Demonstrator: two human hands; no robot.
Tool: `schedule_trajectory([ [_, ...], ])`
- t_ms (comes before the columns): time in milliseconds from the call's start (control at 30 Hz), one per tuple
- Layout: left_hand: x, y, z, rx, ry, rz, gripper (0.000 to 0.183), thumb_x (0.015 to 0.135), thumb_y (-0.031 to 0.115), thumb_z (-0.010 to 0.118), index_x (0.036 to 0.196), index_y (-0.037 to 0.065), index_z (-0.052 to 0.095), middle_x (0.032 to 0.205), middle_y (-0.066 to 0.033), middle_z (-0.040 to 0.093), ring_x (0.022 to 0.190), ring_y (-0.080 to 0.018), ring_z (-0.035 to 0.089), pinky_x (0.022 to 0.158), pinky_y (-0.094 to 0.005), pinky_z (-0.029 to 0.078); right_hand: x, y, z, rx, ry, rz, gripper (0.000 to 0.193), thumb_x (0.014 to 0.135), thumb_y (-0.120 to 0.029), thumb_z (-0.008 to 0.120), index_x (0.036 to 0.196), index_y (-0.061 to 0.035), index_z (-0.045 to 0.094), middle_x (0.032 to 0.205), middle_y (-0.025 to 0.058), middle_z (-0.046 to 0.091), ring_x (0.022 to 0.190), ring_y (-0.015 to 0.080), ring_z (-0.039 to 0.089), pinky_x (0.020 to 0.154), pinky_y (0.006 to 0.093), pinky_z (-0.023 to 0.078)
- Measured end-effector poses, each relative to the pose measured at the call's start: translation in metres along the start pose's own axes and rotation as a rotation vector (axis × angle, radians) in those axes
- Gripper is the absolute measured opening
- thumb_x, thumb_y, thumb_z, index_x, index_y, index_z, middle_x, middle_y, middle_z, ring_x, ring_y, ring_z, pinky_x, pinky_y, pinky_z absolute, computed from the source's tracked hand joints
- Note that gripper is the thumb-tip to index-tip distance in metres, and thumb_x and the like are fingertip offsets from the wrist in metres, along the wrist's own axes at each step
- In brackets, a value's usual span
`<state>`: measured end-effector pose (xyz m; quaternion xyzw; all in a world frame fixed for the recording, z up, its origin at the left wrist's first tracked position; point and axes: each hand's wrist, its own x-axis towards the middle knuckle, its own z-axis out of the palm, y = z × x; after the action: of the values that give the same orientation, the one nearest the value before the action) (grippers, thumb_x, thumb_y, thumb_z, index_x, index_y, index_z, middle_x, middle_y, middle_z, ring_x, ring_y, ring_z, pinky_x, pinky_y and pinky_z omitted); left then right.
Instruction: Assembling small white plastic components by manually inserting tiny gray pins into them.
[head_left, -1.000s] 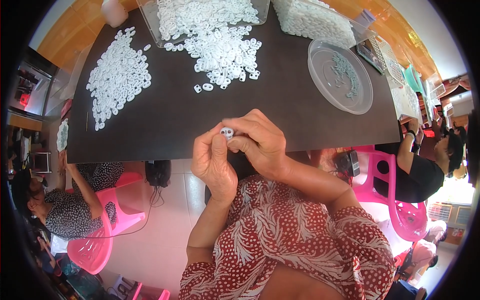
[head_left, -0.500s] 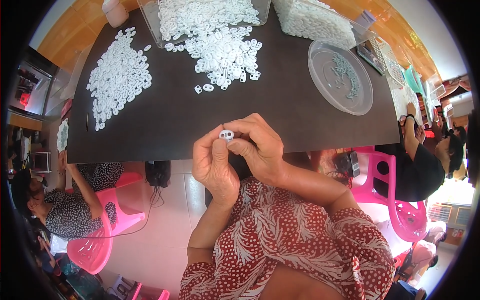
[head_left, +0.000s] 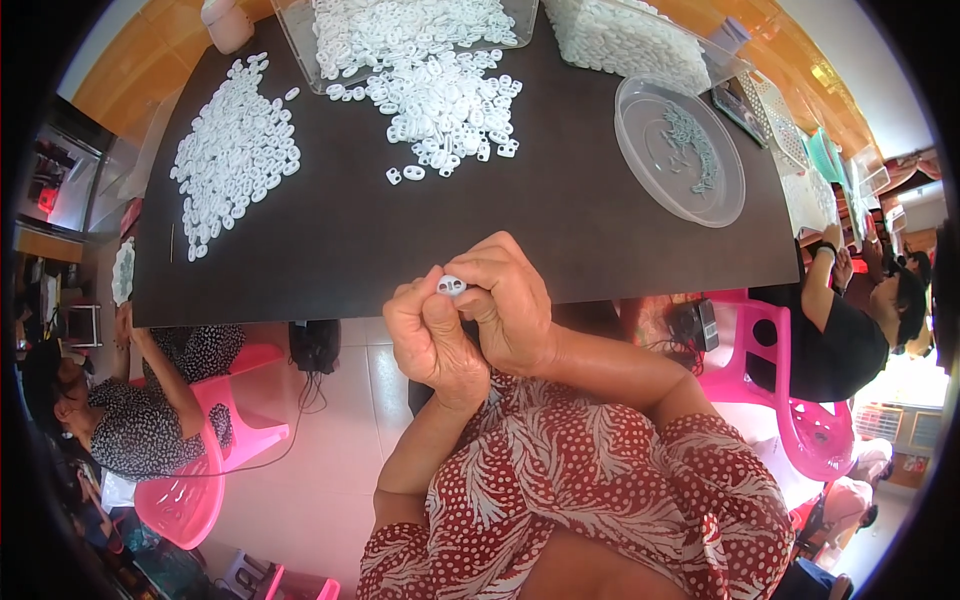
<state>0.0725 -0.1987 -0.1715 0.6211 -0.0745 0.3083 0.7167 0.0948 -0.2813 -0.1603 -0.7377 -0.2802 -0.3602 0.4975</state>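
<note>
Just above the table's near edge, both hands meet around one small white oval plastic piece with two holes, like a cord lock [head_left: 452, 286]. My left hand [head_left: 432, 338] is closed, its thumb and fingertips pinching the piece from the left. From the other side, my right hand [head_left: 512, 310] grips it between thumb and curled fingers. The holes show between the thumbs, while the fingers cover its sides. Similar white pieces lie in a loose pile [head_left: 455, 115] at the table's far middle and in another pile [head_left: 235, 150] at the left.
A clear bin [head_left: 303, 55] of white pieces stands at the back, beside another filled container [head_left: 630, 45]. On the right, a round clear plastic lid [head_left: 640, 165] holds tiny grey-green parts [head_left: 692, 150]. People sit at both sides on pink chairs [head_left: 185, 500].
The piece has tilted between my fingertips and sits slightly lower. My right fingers curl more tightly, and my left hand has turned a little inward.
</note>
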Motion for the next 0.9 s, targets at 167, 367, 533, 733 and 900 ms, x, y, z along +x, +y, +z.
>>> schedule_trajectory([
  [167,0.002,0.0,0.001,-0.042,-0.021,-0.009,0.02,0.096,0.017,0.049,0.102,-0.002,0.051,0.078,-0.0014,0.046,0.063,-0.0064,0.043,0.056,-0.0194,0.039,-0.003,0.003,0.0,0.012,-0.021,0.003,0.02,0.084,-0.001,0.059,0.102,0.0035,0.051,0.084,0.015,0.058,0.069,0.025,0.053,0.058,0.0329,0.046],
  [367,0.004,-0.004,-0.004,0.055,-0.04,0.021,0.019,0.097,0.013,0.048,0.104,-0.003,0.055,0.082,-0.0038,0.052,0.065,-0.0069,0.046,0.056,-0.0198,0.041,0.001,0.0,0.002,-0.009,-0.026,0.028,0.019,0.083,0.003,0.059,0.101,0.0034,0.051,0.086,0.0147,0.058,0.071,0.0257,0.053,0.06,0.0323,0.046],
  [533,0.021,0.0,-0.008,0.096,-0.195,-0.244,0.019,0.094,0.007,0.051,0.109,-0.002,0.059,0.087,-0.0077,0.06,0.07,-0.0115,0.056,0.061,-0.0248,0.048,0.003,0.009,-0.017,0.001,-0.052,0.381,0.018,0.074,0.005,0.064,0.09,-0.001,0.058,0.083,0.01,0.059,0.072,0.0243,0.056,0.062,0.0329,0.047],
  [733,0.095,-0.033,-0.026,0.744,-0.33,0.169,0.018,0.084,0.002,0.058,0.101,0.003,0.064,0.076,-0.0084,0.057,0.065,-0.0182,0.055,0.061,-0.0281,0.044,0.06,0.03,-0.081,-0.328,-0.003,0.28,0.01,0.077,-0.001,0.066,0.086,-0.003,0.063,0.076,0.0092,0.058,0.07,0.0232,0.056,0.062,0.0319,0.045],
  [900,0.126,-0.053,-0.025,0.922,-0.517,0.315,0.028,0.068,-0.001,0.068,0.095,0.007,0.065,0.081,-0.0097,0.055,0.079,-0.0296,0.054,0.072,-0.0382,0.043,0.113,0.072,-0.141,-0.484,0.187,0.259,0.013,0.079,-0.004,0.063,0.091,0.0006,0.063,0.082,0.0132,0.062,0.076,0.0242,0.059,0.07,0.0318,0.047],
])
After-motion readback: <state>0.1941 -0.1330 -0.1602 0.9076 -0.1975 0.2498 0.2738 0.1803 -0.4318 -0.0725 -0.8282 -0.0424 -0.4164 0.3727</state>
